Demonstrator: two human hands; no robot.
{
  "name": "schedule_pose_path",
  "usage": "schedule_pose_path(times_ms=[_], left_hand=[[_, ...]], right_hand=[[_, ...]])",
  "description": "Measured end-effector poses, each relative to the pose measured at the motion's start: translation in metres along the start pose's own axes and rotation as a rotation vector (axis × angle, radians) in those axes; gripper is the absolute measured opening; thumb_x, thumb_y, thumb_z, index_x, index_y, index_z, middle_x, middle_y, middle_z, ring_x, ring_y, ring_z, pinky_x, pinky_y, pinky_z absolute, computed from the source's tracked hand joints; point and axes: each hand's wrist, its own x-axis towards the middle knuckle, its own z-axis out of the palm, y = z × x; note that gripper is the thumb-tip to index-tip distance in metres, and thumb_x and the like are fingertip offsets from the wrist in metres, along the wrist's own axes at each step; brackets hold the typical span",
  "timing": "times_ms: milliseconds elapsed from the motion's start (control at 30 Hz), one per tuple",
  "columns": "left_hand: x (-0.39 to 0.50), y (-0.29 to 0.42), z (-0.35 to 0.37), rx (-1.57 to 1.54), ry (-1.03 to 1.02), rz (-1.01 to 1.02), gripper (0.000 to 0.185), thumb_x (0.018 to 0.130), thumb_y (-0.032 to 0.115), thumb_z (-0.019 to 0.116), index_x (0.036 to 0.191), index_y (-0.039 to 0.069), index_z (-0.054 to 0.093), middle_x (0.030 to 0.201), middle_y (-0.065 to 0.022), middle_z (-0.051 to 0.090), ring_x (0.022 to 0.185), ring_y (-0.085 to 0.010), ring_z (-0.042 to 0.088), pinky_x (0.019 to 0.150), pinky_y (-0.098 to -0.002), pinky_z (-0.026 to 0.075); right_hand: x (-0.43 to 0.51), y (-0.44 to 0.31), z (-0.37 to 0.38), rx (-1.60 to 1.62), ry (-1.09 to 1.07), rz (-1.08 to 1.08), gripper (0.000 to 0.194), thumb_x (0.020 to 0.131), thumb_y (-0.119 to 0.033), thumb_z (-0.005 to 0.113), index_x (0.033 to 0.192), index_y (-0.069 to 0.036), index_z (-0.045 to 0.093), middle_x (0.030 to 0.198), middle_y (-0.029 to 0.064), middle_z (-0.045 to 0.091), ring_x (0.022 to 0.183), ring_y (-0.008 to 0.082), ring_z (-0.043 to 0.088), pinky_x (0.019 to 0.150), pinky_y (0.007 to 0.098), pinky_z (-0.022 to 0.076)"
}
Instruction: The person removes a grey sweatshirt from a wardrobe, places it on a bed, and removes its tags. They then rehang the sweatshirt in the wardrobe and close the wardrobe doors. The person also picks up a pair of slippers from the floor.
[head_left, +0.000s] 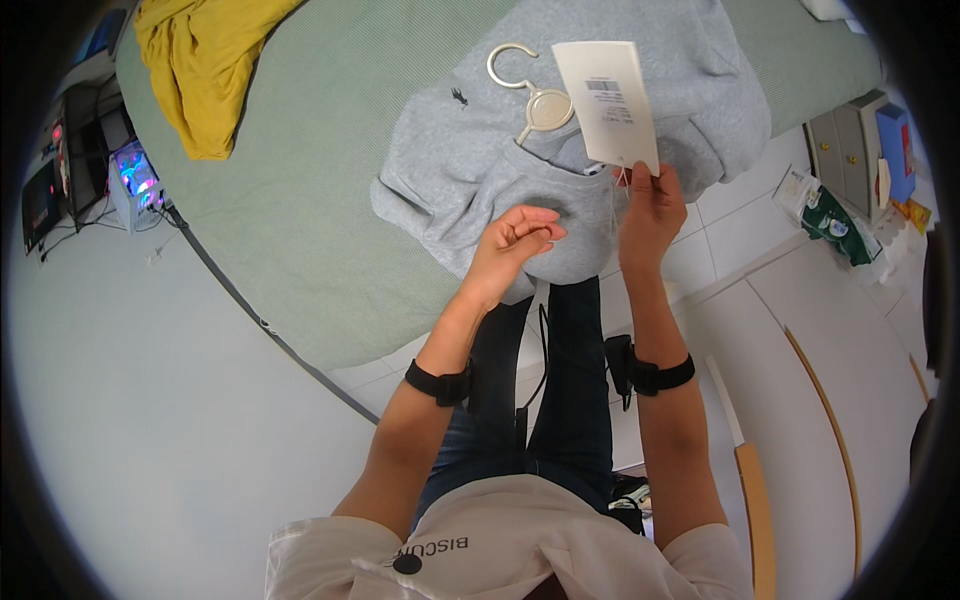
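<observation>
My right hand (654, 206) pinches the lower end of a white paper hang tag (606, 97), which bears print and a barcode. A thin string runs down from the tag near my fingers. Under it lies a grey sweatshirt (442, 157) with a small dark embroidered emblem on its front. The hook and round centre of a cream clothes hanger (550, 109) stick out at the neckline; the rest of the hanger is hidden inside. My left hand (517, 240) hovers over the sweatshirt's near part, fingers curled and slightly apart, holding nothing visible.
The sweatshirt rests on a bed with a green ribbed cover (300, 225). Yellow cloth (202, 75) hangs at the far left. A lit computer case (135, 180) stands beyond the bed's left edge. At right are a grey drawer cabinet (844, 154) and a green-and-white bag (829, 217) on the tiled floor.
</observation>
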Motion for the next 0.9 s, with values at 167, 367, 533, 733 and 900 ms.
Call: schedule_pose_path(times_ms=[167, 367, 533, 733, 900], left_hand=[[0.006, 0.008, 0.006, 0.018, 0.022, 0.023, 0.021, 0.091, 0.006, 0.051, 0.111, 0.004, 0.056, 0.103, -0.0059, 0.063, 0.097, -0.0121, 0.059, 0.084, -0.0247, 0.045], [0.032, 0.011, 0.014, 0.229, 0.145, 0.225, 0.021, 0.087, 0.005, 0.055, 0.108, 0.001, 0.057, 0.099, -0.0062, 0.065, 0.091, -0.0159, 0.060, 0.081, -0.0259, 0.045], [0.071, 0.013, 0.027, 0.887, 0.263, 0.441, 0.034, 0.082, 0.017, 0.064, 0.110, 0.001, 0.058, 0.103, -0.0137, 0.064, 0.088, -0.0243, 0.062, 0.081, -0.0307, 0.047], [0.100, 0.011, 0.032, 1.158, 0.308, 0.201, 0.032, 0.081, 0.027, 0.064, 0.103, 0.003, 0.062, 0.090, -0.0155, 0.066, 0.085, -0.0297, 0.063, 0.074, -0.0371, 0.048], [0.107, 0.010, 0.039, 1.339, 0.405, -0.054, 0.026, 0.081, 0.031, 0.063, 0.092, 0.007, 0.064, 0.087, -0.0119, 0.067, 0.086, -0.0288, 0.063, 0.084, -0.0467, 0.038]], right_hand=[[0.007, -0.026, 0.001, 0.120, 0.044, -0.033, 0.014, 0.094, -0.012, 0.052, 0.092, 0.002, 0.056, 0.077, 0.0067, 0.063, 0.072, 0.0106, 0.057, 0.070, 0.0235, 0.0455], [0.013, -0.051, -0.004, 0.296, 0.045, -0.002, 0.013, 0.094, -0.011, 0.052, 0.093, 0.002, 0.055, 0.081, 0.0079, 0.063, 0.073, 0.0119, 0.057, 0.072, 0.0261, 0.0460], [0.013, -0.068, -0.010, 0.374, 0.057, 0.039, 0.012, 0.093, -0.010, 0.052, 0.095, 0.002, 0.054, 0.086, 0.0080, 0.062, 0.076, 0.0126, 0.058, 0.073, 0.0275, 0.0461], [0.011, -0.070, -0.024, 0.398, 0.065, 0.067, 0.012, 0.093, -0.010, 0.052, 0.096, 0.001, 0.054, 0.086, 0.0068, 0.061, 0.077, 0.0126, 0.058, 0.074, 0.0270, 0.0464], [0.023, -0.049, -0.028, 0.333, 0.072, 0.162, 0.015, 0.093, -0.013, 0.053, 0.095, 0.001, 0.054, 0.085, 0.0068, 0.062, 0.078, 0.0126, 0.059, 0.077, 0.0272, 0.0471]])
